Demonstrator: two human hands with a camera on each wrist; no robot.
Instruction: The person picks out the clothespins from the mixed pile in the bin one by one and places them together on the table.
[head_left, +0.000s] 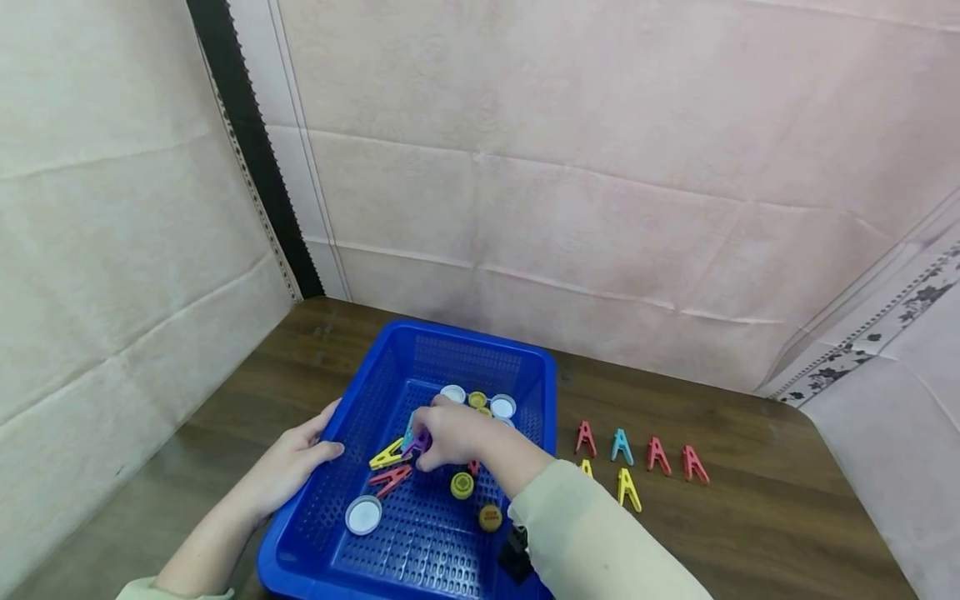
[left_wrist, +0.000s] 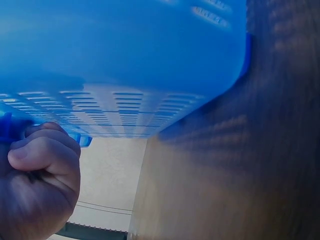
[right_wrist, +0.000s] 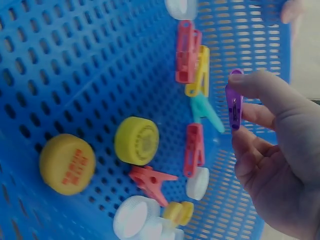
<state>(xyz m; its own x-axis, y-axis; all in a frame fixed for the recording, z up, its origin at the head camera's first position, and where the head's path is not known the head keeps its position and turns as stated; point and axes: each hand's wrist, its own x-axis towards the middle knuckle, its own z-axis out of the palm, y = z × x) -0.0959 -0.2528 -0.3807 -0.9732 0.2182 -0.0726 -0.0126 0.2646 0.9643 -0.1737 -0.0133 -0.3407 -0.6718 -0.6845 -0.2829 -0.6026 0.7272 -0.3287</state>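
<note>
My left hand [head_left: 288, 467] grips the left rim of the blue plastic basket [head_left: 288, 533]; in the left wrist view its fingers [left_wrist: 50, 147] are curled at the rim. Inside the basket, my right hand [head_left: 461, 433] pinches a purple clothespin [right_wrist: 234, 102] between thumb and fingers, held above the basket floor. Close to it lie a yellow clothespin [head_left: 387, 454], a red clothespin [head_left: 391, 479] and a light blue clothespin [right_wrist: 207, 112]. Yellow caps [right_wrist: 137, 141] and white-clear caps [head_left: 363, 515] are scattered about the basket floor, along with more red clothespins [right_wrist: 151, 183].
Right of the basket, on the wooden table [head_left: 765, 500], lie several clothespins: red ones [head_left: 657, 456] and a light blue one [head_left: 621, 447] in a row, yellow ones [head_left: 628, 490] nearer. A cloth-covered wall [head_left: 570, 208] rises behind the table.
</note>
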